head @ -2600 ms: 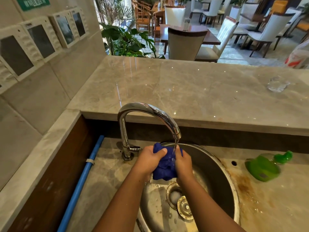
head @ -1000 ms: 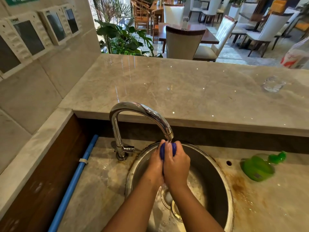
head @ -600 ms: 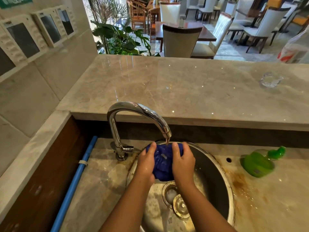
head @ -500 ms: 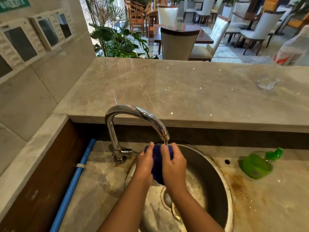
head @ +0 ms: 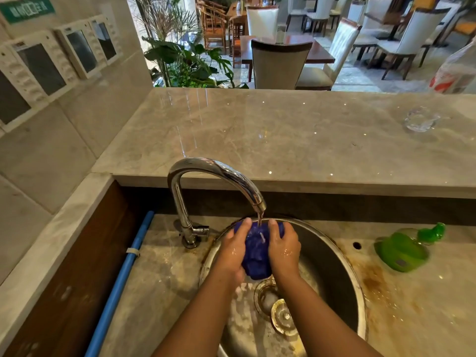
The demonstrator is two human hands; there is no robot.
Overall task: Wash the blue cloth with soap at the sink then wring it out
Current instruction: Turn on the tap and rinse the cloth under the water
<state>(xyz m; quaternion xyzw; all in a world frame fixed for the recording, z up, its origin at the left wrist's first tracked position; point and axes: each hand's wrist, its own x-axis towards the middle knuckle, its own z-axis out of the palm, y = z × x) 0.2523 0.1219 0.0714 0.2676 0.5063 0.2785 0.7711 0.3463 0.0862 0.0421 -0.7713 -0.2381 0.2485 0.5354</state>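
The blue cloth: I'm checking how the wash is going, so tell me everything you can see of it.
The blue cloth is deep blue, wet-looking and bunched into a crumpled wad. It is held over the steel sink, under the spout of the tap; a thin water stream lands on its top. The left hand grips its left side, the right hand its right.

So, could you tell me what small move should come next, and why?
Probably rub the blue cloth between the left hand and right hand: both grip it, bunched, under water running from the faucet above the sink.
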